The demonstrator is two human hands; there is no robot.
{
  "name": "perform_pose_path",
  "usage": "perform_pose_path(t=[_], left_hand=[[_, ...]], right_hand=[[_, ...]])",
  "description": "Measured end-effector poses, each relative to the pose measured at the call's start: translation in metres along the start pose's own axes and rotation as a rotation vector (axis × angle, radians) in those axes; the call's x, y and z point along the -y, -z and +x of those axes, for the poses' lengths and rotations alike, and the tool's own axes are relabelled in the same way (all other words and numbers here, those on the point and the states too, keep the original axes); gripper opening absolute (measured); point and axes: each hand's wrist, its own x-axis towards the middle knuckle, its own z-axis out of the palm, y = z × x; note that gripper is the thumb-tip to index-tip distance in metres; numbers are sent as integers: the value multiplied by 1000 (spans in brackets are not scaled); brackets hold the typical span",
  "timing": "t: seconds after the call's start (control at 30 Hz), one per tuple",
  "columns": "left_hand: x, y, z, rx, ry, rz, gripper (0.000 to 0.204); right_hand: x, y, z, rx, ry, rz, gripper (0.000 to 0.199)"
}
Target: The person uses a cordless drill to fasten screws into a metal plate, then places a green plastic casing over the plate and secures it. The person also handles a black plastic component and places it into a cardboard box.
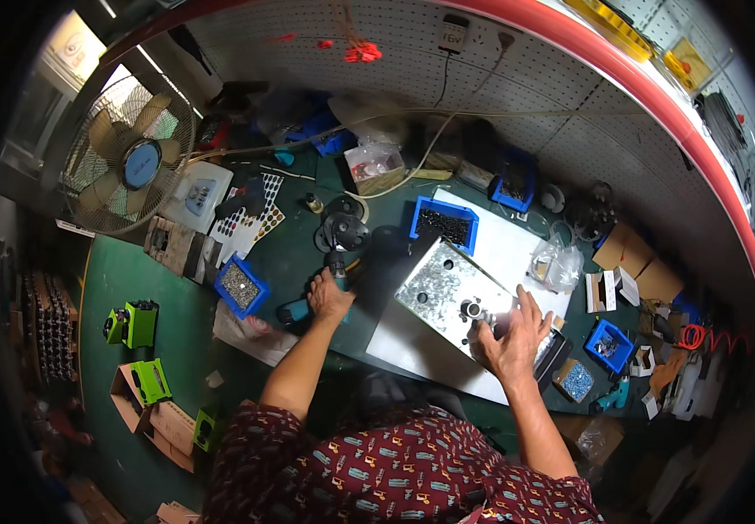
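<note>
My left hand (329, 297) is closed around the handle of a teal and black power screwdriver (308, 301) lying on the green bench. My right hand (513, 336) rests with spread fingers on the near right corner of a shiny square metal plate (447, 293), beside a small round metal fitting (472, 309) that stands on it. The plate lies on a white sheet (500, 244). A blue bin of dark screws (444, 224) sits just beyond the plate.
A blue bin of silvery screws (240, 286) lies left of my left hand. A desk fan (129, 162) stands at the far left, green tools (133, 323) near it. More blue bins (609, 343), cartons and plastic bags crowd the right. A pegboard wall (500, 79) backs the bench.
</note>
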Motion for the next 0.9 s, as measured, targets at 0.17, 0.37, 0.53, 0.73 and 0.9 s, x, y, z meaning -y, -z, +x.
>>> perform_pose_path(t=[0.17,0.37,0.53,0.73,0.9], left_hand=[[13,9,9,-131,19,-130,81],[69,23,64,-225,348,-168,77],[68,28,69,-415,272,-194,80],[34,11,-9,18,-498,185,96],[33,7,3,168,-464,172,106]], right_hand=[[-4,-12,-7,-92,-29,-49,30],[-4,-21,-10,-146,2,-27,23],[-11,-26,-14,-191,65,-35,20],[-7,-28,-16,-195,38,-1,18],[-3,-25,-15,-171,24,7,18]])
